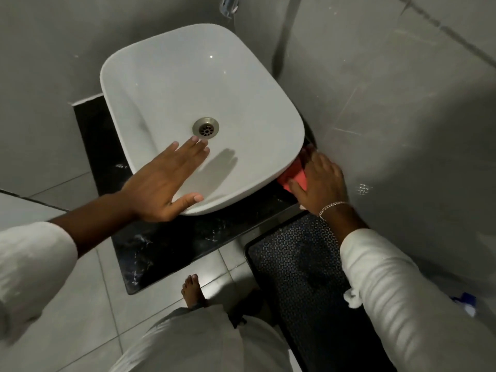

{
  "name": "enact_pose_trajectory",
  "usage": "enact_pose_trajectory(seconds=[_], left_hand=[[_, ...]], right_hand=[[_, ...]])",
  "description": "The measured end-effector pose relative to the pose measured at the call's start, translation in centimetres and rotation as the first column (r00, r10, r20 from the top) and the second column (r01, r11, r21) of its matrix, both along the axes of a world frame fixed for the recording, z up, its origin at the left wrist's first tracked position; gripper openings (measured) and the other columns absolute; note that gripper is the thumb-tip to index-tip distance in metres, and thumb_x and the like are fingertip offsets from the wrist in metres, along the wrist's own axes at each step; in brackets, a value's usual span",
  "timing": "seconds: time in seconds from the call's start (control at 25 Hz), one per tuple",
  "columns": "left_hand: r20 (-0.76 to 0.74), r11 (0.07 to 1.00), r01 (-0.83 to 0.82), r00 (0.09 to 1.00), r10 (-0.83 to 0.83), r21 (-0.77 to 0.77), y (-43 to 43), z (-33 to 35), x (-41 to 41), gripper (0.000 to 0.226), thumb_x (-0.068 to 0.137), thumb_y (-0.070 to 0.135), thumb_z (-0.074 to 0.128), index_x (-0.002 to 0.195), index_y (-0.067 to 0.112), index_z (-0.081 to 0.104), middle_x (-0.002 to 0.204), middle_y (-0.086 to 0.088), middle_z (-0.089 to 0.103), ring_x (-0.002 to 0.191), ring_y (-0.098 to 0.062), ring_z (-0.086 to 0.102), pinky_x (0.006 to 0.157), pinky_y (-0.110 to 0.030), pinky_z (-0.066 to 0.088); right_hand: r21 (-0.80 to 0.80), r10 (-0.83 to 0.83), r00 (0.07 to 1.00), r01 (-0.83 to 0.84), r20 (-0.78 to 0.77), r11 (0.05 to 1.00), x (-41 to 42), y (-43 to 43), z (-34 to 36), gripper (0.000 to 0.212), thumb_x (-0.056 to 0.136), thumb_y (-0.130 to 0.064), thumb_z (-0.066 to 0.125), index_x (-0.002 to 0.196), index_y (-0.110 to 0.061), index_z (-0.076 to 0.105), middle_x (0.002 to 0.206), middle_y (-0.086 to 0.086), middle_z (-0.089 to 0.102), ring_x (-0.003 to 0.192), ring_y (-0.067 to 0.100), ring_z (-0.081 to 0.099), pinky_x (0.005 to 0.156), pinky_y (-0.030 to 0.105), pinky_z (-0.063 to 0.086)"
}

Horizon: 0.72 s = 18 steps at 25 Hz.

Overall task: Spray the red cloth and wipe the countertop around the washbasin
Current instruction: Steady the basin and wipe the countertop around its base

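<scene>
A white washbasin (188, 84) stands on a black marbled countertop (171, 245). My left hand (166, 183) rests flat on the basin's near rim, fingers spread toward the metal drain (205, 126), holding nothing. My right hand (319, 181) presses the red cloth (296, 175) onto the countertop in the narrow gap between the basin's right side and the grey wall. Part of the cloth is hidden under the hand and the basin's edge. No spray bottle is in view.
Grey tiled walls (389, 103) close in on the right and behind. A tap (228, 5) shows at the top edge. On the tiled floor lie a dark patterned mat (295, 264) and my bare foot (192, 291). A blue-and-white object (465, 303) sits at the right.
</scene>
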State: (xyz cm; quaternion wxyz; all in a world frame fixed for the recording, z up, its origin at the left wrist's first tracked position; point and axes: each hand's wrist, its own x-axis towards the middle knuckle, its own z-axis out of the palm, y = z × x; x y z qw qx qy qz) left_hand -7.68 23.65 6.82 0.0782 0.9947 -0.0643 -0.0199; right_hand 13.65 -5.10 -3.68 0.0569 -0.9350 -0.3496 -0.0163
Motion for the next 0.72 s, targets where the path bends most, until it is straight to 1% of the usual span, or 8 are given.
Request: enact_pose_trajectory(seconds=[0.08,0.16,0.24,0.28,0.44,0.52,0.6,0.72], left_hand=[[-0.005,0.998,0.054,0.999,-0.054,0.01,0.8,0.1,0.3,0.086,0.092,0.061,0.025,0.152,0.001,0.009,0.164,-0.015,0.008,0.153,-0.027,0.003,0.122,-0.054,0.015],[0.001,0.996,0.086,0.996,-0.086,0.031,1.6,0.2,0.4,0.087,0.092,0.06,0.026,0.152,0.0,0.009,0.164,-0.016,0.007,0.153,-0.028,0.002,0.122,-0.054,0.015],[-0.006,0.993,0.106,0.994,-0.105,0.044,2.2,0.3,0.5,0.088,0.092,0.062,0.025,0.152,0.0,0.008,0.163,-0.017,0.005,0.153,-0.028,0.001,0.122,-0.053,0.014],[-0.018,0.992,0.117,0.993,-0.116,0.046,2.5,0.3,0.6,0.089,0.091,0.063,0.024,0.152,0.0,0.007,0.163,-0.017,0.004,0.153,-0.028,0.0,0.122,-0.054,0.014],[-0.03,0.989,0.142,0.99,-0.141,0.036,2.7,0.0,0.8,0.091,0.091,0.065,0.023,0.153,0.002,0.003,0.164,-0.016,0.002,0.153,-0.026,-0.003,0.123,-0.052,0.012],[-0.019,0.988,0.149,0.989,-0.149,0.028,3.0,-0.2,0.8,0.091,0.091,0.064,0.024,0.153,0.002,0.001,0.164,-0.015,0.0,0.153,-0.025,-0.004,0.124,-0.05,0.011],[-0.013,0.985,0.171,0.985,-0.171,0.027,3.4,-0.2,1.0,0.09,0.091,0.064,0.025,0.153,0.002,0.0,0.164,-0.015,-0.001,0.153,-0.025,-0.005,0.124,-0.05,0.011],[-0.015,0.978,0.205,0.979,-0.205,0.038,4.4,0.0,1.3,0.091,0.091,0.063,0.025,0.153,0.003,-0.002,0.164,-0.014,-0.005,0.152,-0.025,-0.007,0.124,-0.049,0.008]], right_hand=[[0.034,-0.073,0.996,0.075,-0.051,0.997,-1.1,0.9,0.2,0.066,0.085,-0.05,0.049,0.131,-0.003,0.052,0.14,0.02,0.054,0.134,0.034,0.044,0.11,0.045,0.032],[0.057,0.018,0.999,-0.015,-0.051,0.998,-4.2,1.2,-0.7,0.058,0.086,-0.046,0.05,0.124,-0.002,0.054,0.133,0.021,0.056,0.132,0.035,0.045,0.113,0.049,0.03],[0.004,0.156,0.986,-0.156,-0.057,0.988,-5.3,0.3,-1.1,0.057,0.089,-0.047,0.047,0.125,-0.003,0.052,0.134,0.021,0.056,0.131,0.036,0.046,0.114,0.05,0.03],[-0.023,0.153,0.987,-0.154,-0.048,0.988,-4.3,-0.1,-0.9,0.059,0.089,-0.048,0.045,0.125,-0.002,0.052,0.134,0.022,0.056,0.131,0.036,0.046,0.113,0.05,0.031],[-0.016,-0.18,0.98,0.179,-0.082,0.984,-1.5,0.9,0.3,0.071,0.086,-0.05,0.041,0.135,0.0,0.046,0.146,0.023,0.047,0.136,0.036,0.041,0.11,0.048,0.032],[0.016,-0.249,0.967,0.25,-0.057,0.968,-4.5,2.6,-0.1,0.067,0.084,-0.046,0.047,0.133,-0.001,0.048,0.147,0.022,0.045,0.139,0.037,0.038,0.112,0.05,0.029],[0.047,-0.176,0.983,0.178,-0.053,0.983,-8.3,3.4,-1.0,0.06,0.085,-0.046,0.048,0.126,-0.003,0.051,0.143,0.022,0.048,0.14,0.037,0.036,0.112,0.051,0.029],[0.028,-0.057,0.997,0.059,-0.06,0.998,-9.6,2.5,-1.3,0.061,0.089,-0.05,0.042,0.129,-0.005,0.048,0.146,0.022,0.046,0.141,0.038,0.035,0.112,0.051,0.031]])
